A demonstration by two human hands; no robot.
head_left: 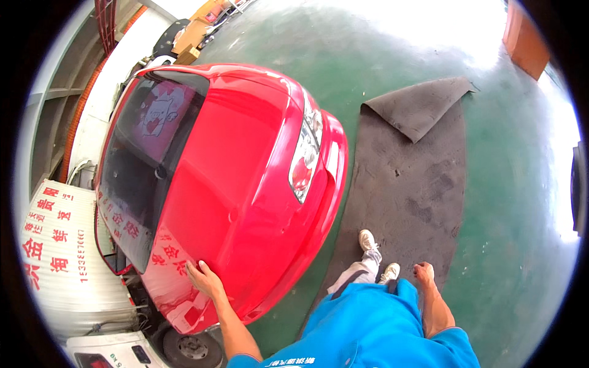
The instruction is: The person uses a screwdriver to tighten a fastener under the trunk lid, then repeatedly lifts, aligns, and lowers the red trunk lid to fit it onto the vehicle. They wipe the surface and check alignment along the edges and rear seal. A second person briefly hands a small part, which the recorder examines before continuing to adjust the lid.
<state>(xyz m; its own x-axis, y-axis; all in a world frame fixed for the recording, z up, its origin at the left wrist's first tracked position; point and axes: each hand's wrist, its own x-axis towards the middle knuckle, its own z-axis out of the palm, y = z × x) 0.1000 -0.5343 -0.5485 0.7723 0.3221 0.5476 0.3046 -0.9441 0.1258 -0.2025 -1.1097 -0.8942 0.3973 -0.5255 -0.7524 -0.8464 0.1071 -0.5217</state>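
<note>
A glossy red car [227, 141] fills the left of the head view, its dark windshield [153, 122] to the far left and a clear headlight [307, 153] at the front corner. My left hand [207, 280] lies at the near side of the hood, fingers stretched out and apart, holding nothing; whether the fingertips press on the paint I cannot tell. Low at my right side hangs my right hand [424, 273], its fingers curled into a loose fist with nothing seen in it. It is over the edge of a dark grey mat [405, 184], touching nothing.
The mat lies on the green floor [503, 245], its far end folded over. My shoes [367, 240] stand on it. A white truck [67, 245] with red lettering is beyond the car at left. Boxes [190, 46] are at the back, an orange pillar [526, 43] at far right.
</note>
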